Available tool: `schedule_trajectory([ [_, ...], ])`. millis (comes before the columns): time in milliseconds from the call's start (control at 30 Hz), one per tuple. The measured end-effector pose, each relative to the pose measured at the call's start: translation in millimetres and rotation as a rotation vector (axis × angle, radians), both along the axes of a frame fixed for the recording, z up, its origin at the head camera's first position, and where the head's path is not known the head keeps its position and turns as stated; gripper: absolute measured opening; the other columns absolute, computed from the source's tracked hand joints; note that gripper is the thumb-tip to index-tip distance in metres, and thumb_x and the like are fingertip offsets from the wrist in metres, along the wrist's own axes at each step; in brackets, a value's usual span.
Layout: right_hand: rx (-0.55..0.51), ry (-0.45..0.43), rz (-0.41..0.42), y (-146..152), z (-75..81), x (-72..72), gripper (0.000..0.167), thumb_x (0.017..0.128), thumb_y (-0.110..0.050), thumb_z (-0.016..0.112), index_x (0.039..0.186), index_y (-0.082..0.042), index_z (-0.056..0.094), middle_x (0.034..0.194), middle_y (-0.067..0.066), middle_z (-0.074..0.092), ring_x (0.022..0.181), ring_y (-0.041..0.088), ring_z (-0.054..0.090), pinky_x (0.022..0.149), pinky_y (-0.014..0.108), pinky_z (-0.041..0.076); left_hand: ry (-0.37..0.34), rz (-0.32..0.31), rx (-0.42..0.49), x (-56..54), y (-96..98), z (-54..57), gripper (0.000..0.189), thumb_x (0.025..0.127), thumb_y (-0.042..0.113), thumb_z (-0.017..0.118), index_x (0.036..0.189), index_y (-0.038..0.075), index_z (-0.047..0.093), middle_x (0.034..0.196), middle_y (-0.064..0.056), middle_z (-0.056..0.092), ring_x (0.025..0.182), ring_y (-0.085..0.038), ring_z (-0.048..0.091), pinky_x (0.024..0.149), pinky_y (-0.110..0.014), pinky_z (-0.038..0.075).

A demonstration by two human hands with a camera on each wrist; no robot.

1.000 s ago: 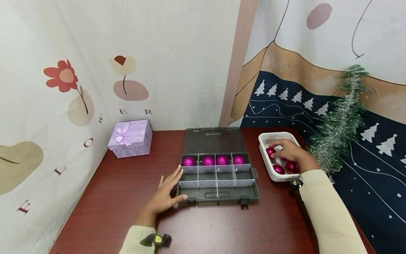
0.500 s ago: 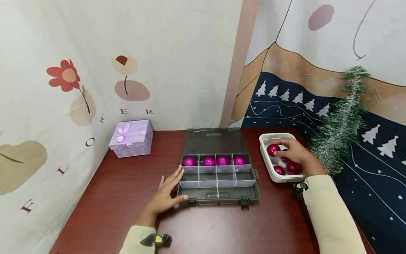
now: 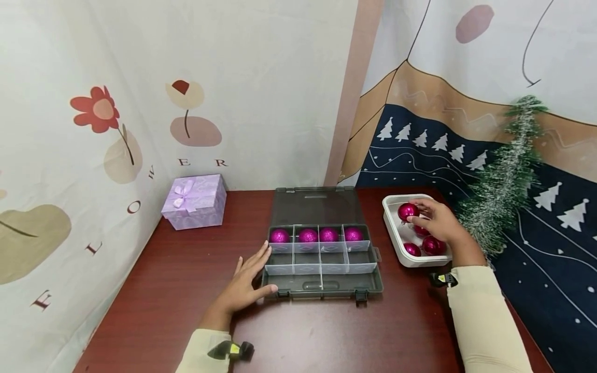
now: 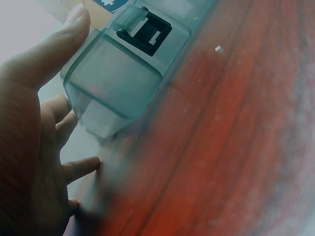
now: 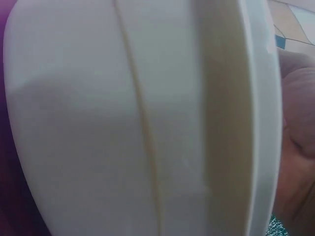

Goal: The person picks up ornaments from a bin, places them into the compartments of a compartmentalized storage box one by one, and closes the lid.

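Note:
In the head view my right hand [image 3: 438,220] pinches a shiny magenta Christmas ball [image 3: 408,212] between thumb and fingers, over the white plastic tub [image 3: 391,233]. Several more shiny balls [image 3: 431,245] lie inside that tub. My left hand [image 3: 244,282] rests with spread fingers against the left side of a grey see-through divided box [image 3: 322,286], its lid laid back. Glittery magenta balls [image 3: 308,236] sit one to each compartment of its back row. The left wrist view shows the thumb at the box's corner, near a black latch [image 4: 147,34]. The tub's wall [image 5: 123,123] fills most of the right wrist view.
A lilac gift box with a bow [image 3: 193,202] stands at the back left of the dark red table [image 3: 186,290]. Behind the tub on the right rises a small frosted tinsel tree [image 3: 503,176]. Printed cloth hangs behind the table.
My right hand has lifted the shiny ball from its place in the tub, moving up and slightly right in the view. The left hand stays at the box.

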State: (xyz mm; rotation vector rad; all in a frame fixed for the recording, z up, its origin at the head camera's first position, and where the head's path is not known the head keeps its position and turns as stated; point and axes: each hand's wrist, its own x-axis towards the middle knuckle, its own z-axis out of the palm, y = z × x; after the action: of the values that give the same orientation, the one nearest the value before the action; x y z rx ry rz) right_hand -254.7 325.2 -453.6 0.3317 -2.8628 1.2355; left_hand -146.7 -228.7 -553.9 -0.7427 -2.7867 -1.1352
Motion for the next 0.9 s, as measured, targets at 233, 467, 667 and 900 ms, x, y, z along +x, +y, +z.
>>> schedule_trajectory([
  [233,-0.102,0.054,-0.048,-12.5,1.2,11.4,0.051,0.103,-0.014,0.077,0.147,0.004,0.06,0.149,0.029,0.062,0.143,0.048,0.061,0.116,0.036,0.055,0.007,-0.005,0.005,0.6,-0.1,-1.5,0.102,0.093,0.057,0.081,0.171,0.009,0.036,0.183,-0.012,0.026,0.164,-0.046,0.034,0.12,-0.092,0.004],
  [467,-0.29,0.213,-0.018,-37.7,-3.7,17.1,0.043,0.096,0.0,0.082,0.134,0.009,0.064,0.125,0.006,0.069,0.109,-0.014,0.065,0.094,0.001,0.049,0.008,-0.001,-0.005,0.8,-0.1,-1.8,0.102,0.093,0.058,0.08,0.171,0.009,0.036,0.183,-0.011,0.026,0.164,-0.045,0.035,0.12,-0.092,0.005],
  [667,-0.394,0.261,0.047,-59.2,-8.1,18.5,0.039,0.092,0.01,0.081,0.128,0.012,0.065,0.122,-0.005,0.071,0.106,-0.01,0.069,0.096,0.008,0.056,0.011,0.003,-0.005,0.0,0.2,-1.6,0.103,0.093,0.06,0.08,0.171,0.01,0.036,0.183,-0.011,0.026,0.164,-0.046,0.035,0.12,-0.092,0.006],
  [900,-0.354,0.179,0.026,-86.2,-6.0,24.1,0.041,0.095,-0.002,0.083,0.129,0.009,0.064,0.135,0.028,0.067,0.107,-0.01,0.065,0.097,0.008,0.055,0.012,0.004,-0.006,-0.1,0.6,0.5,0.103,0.093,0.061,0.079,0.171,0.01,0.036,0.183,-0.011,0.026,0.164,-0.046,0.035,0.119,-0.093,0.006],
])
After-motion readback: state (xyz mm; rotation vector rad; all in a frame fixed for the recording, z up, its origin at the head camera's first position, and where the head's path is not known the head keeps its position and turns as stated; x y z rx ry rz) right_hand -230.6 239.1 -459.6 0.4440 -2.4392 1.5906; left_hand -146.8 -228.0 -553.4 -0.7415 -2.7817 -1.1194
